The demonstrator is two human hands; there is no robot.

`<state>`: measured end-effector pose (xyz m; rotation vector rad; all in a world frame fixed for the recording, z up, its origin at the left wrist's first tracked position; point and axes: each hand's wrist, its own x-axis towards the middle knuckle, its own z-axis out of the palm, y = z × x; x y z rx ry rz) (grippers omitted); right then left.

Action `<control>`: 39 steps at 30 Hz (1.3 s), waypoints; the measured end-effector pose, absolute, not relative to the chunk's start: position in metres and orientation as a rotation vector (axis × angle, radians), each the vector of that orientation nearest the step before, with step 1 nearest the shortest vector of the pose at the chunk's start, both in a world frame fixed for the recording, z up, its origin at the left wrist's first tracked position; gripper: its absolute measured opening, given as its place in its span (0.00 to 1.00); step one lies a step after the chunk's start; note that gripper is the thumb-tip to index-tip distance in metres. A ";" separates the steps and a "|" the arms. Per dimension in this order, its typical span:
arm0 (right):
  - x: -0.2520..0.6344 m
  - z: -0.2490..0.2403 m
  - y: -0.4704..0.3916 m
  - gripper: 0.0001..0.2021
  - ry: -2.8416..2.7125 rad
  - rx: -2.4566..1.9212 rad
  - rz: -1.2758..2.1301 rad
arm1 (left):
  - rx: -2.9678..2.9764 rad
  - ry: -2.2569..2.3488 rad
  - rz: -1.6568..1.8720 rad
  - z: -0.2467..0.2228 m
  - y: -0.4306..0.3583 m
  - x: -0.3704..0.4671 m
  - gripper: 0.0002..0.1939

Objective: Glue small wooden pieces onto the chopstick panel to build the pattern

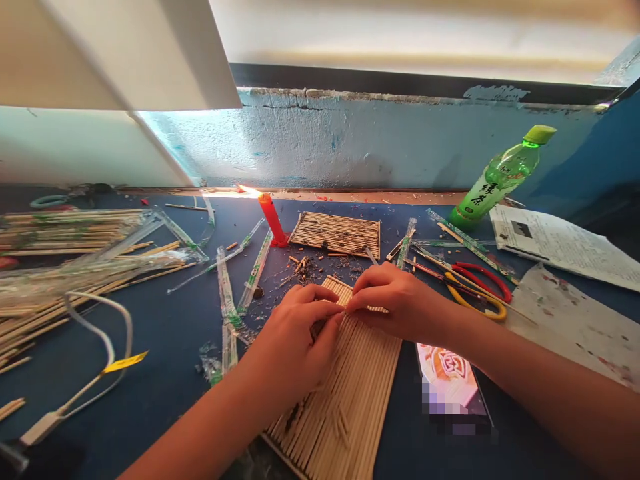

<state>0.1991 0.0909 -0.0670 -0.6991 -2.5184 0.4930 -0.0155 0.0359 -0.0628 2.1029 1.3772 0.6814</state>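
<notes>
A panel of thin wooden sticks (pixel 373 373) laid side by side lies on the table in front of me. Over its far part, my left hand (pixel 303 333) and my right hand (pixel 400 298) meet with their fingertips pinched together. Whatever sits between the fingertips is too small and too covered to make out. Short stick pieces (pixel 341 425) rest loose on the panel's near half, beside some dark marks. Beyond my hands, a smaller finished-looking stick panel (pixel 337 232) with dark scorched spots lies flat.
A lit red candle (pixel 271 220) stands behind my left hand. Scissors (pixel 480 290) and a phone (pixel 450 380) lie to the right, near papers (pixel 565 243) and a green tea bottle (pixel 495 180). Bundled sticks (pixel 65 233), plastic wrappers (pixel 255 273) and a white cable (pixel 127 327) are leftward.
</notes>
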 end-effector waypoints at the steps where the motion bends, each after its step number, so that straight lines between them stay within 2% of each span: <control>1: 0.199 -0.067 0.091 0.06 -2.519 -0.702 0.496 | 2.103 1.377 0.682 -0.063 0.036 -0.016 0.12; 7: 0.200 -0.046 0.085 0.07 -2.487 -0.768 0.564 | 2.076 1.392 0.754 -0.058 0.038 -0.018 0.10; 11: 0.193 -0.034 0.067 0.05 -2.687 -0.710 0.633 | 2.029 1.450 0.850 -0.052 0.038 -0.020 0.08; 17: 0.179 -0.048 0.048 0.08 -2.924 -0.689 0.438 | 2.020 1.453 0.878 -0.052 0.037 -0.018 0.08; 39: 0.177 -0.047 0.041 0.05 -2.896 -0.701 0.584 | 1.943 1.460 0.845 -0.049 0.037 -0.020 0.07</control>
